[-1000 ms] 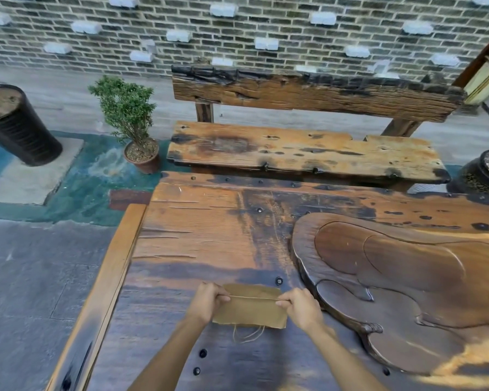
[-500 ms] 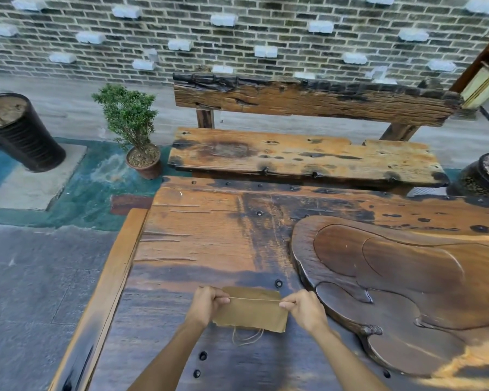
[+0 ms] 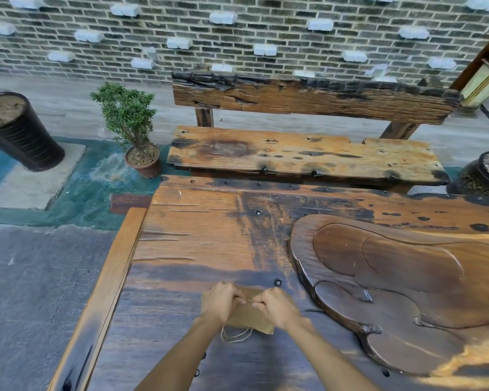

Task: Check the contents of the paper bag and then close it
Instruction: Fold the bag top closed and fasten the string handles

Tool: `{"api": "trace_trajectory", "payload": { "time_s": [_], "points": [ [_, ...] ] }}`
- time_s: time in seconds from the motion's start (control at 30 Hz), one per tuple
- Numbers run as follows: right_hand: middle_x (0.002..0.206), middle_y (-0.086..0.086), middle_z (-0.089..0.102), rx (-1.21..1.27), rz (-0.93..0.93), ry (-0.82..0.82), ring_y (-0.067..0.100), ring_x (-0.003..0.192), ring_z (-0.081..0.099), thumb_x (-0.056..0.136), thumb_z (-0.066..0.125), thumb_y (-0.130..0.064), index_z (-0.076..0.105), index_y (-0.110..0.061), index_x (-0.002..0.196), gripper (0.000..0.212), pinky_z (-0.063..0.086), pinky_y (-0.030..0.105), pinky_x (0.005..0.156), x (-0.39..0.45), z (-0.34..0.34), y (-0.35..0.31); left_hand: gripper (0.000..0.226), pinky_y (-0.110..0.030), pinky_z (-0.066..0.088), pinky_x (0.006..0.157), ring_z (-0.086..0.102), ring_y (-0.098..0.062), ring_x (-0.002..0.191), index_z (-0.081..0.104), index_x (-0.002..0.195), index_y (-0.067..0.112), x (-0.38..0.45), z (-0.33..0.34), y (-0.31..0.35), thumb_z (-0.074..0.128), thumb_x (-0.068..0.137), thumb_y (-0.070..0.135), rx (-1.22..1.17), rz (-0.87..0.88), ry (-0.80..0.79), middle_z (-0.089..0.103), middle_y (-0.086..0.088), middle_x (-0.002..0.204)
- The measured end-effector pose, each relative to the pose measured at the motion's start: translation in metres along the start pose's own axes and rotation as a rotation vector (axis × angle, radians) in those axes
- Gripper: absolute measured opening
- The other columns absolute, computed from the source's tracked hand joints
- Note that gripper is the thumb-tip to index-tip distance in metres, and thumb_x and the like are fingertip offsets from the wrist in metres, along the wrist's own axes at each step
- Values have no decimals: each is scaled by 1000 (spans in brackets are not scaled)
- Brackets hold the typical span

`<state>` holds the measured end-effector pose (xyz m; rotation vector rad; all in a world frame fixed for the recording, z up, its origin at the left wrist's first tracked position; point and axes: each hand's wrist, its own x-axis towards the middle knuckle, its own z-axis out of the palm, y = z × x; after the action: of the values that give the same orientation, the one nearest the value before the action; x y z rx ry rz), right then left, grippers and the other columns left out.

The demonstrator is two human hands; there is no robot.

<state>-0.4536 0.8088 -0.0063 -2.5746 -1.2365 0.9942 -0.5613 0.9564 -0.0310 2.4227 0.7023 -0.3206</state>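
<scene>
A small brown paper bag (image 3: pixel 251 317) lies flat on the dark wooden table (image 3: pixel 187 249), near its front. My left hand (image 3: pixel 220 301) and my right hand (image 3: pixel 277 306) rest over the bag, close together. Each pinches one end of a short stretch of thin twine (image 3: pixel 247 299) pulled taut between them above the bag. A loose loop of the same twine (image 3: pixel 236 335) hangs out below the bag's near edge. The bag's inside is hidden.
A large carved wooden tea tray (image 3: pixel 393 292) fills the table's right side, right beside my right hand. A wooden bench (image 3: pixel 302 156) stands beyond the table. A potted shrub (image 3: pixel 130 122) and a black bin (image 3: pixel 14 131) stand on the floor at the left.
My hands have moved toward each other along the twine, from the bag's two sides to its middle. The taut stretch between them is now much shorter.
</scene>
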Motion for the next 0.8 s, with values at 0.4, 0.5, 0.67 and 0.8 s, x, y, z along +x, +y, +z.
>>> {"api": "trace_trajectory", "payload": {
  "time_s": [0.4, 0.5, 0.67, 0.8],
  "points": [
    [56, 5, 52, 15, 49, 78, 28, 71, 50, 89, 55, -58, 63, -14, 70, 49, 28, 32, 62, -3, 7, 15, 26, -27, 42, 87, 63, -9, 110, 77, 98, 37, -8, -3, -10, 62, 84, 52, 63, -26, 10, 75, 16, 107],
    [73, 12, 67, 42, 65, 72, 34, 84, 61, 91, 57, -52, 72, -14, 84, 42, 30, 32, 63, -8, 8, 22, 26, -24, 45, 84, 65, -8, 106, 79, 95, 35, -12, -2, -23, 65, 81, 52, 10, -45, -2, 76, 15, 104],
    [94, 6, 62, 229, 132, 0, 30, 106, 63, 97, 50, -23, 71, -33, 93, 24, 37, 22, 68, -16, 15, 28, 24, -22, 49, 94, 66, -11, 110, 79, 100, 25, -18, -2, -33, 71, 83, 40, -129, -77, -63, 76, 7, 108],
    [109, 7, 72, 171, 136, 6, 25, 108, 65, 96, 49, -24, 72, -32, 106, 27, 44, 24, 77, -20, 14, 31, 18, -25, 53, 88, 70, -11, 97, 81, 88, 19, -22, -4, -37, 78, 77, 33, -237, -98, -69, 79, 2, 96]
  ]
}}
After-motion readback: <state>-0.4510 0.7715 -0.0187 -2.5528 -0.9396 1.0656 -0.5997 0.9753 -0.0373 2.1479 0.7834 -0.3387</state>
